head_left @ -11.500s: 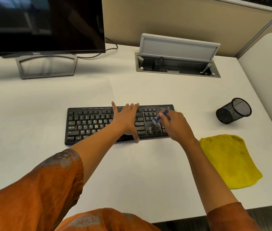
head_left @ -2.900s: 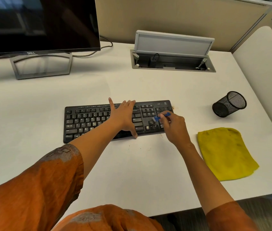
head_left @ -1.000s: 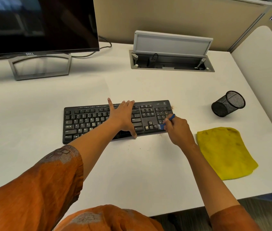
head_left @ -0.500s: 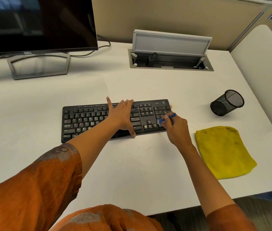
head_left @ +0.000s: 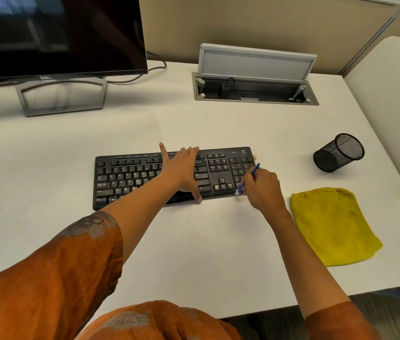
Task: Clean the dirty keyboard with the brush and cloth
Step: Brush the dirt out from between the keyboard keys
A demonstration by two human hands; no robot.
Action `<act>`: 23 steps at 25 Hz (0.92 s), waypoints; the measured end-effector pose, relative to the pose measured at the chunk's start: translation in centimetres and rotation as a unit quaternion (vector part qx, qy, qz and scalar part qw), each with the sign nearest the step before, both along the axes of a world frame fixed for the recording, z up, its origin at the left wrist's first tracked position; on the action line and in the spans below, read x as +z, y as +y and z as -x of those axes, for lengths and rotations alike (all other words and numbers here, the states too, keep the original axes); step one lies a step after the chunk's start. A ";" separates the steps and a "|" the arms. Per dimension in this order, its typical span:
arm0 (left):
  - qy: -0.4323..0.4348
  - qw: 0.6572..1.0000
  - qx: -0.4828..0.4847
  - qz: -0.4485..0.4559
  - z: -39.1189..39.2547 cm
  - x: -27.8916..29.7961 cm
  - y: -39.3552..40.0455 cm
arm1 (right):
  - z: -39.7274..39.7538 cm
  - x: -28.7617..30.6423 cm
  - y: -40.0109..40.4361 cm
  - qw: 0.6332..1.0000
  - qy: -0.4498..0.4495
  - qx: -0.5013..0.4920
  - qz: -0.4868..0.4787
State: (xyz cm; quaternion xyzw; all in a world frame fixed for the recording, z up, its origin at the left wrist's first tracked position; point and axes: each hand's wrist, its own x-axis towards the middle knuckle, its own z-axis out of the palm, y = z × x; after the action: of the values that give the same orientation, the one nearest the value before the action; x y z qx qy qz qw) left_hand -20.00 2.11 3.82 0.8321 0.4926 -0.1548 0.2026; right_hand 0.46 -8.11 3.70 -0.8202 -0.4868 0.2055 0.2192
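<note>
A black keyboard (head_left: 130, 177) lies across the middle of the white desk (head_left: 194, 253). My left hand (head_left: 181, 170) rests flat on its middle keys with the fingers spread, the thumb at the front edge. My right hand (head_left: 264, 187) grips a small blue brush (head_left: 248, 179) at the keyboard's right end. Its pale bristles touch the front right corner of the number pad. A yellow cloth (head_left: 331, 224) lies flat on the desk to the right of my right hand.
A black mesh pen cup (head_left: 338, 155) lies on its side at the right. A monitor (head_left: 56, 35) on a grey stand sits at the back left. An open cable hatch (head_left: 255, 79) is at the back. Brown crumbs (head_left: 255, 157) lie by the keyboard's far right corner.
The brush tip has swept from the middle of the number pad toward me, down to the keyboard's front right corner. My left hand has stayed flat on the keys.
</note>
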 end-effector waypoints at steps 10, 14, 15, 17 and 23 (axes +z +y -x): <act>-0.005 1.000 0.003 0.000 0.0 -0.1 0.0 | 1.3 -0.5 0.7 0.999 0.030 0.018 -0.002; -0.008 1.000 0.002 0.000 0.0 -0.1 0.0 | 2.1 0.1 0.4 0.997 0.056 0.003 -0.051; -0.007 1.000 0.002 0.000 0.0 -0.1 0.0 | 2.2 0.1 0.2 0.997 0.052 0.014 -0.047; -0.007 1.000 0.002 -0.001 0.0 -0.1 0.0 | 2.2 -0.1 -0.1 0.999 0.018 0.032 -0.013; -0.003 1.000 0.002 0.000 0.0 0.0 -0.1 | 2.5 0.1 0.0 0.998 0.050 -0.002 -0.037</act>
State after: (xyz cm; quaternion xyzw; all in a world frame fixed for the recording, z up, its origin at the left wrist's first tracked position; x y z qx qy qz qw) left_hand -20.00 2.02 3.86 0.8315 0.4938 -0.1517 0.2044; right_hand -2.01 -8.09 3.80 -0.8008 -0.4812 0.2278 0.2743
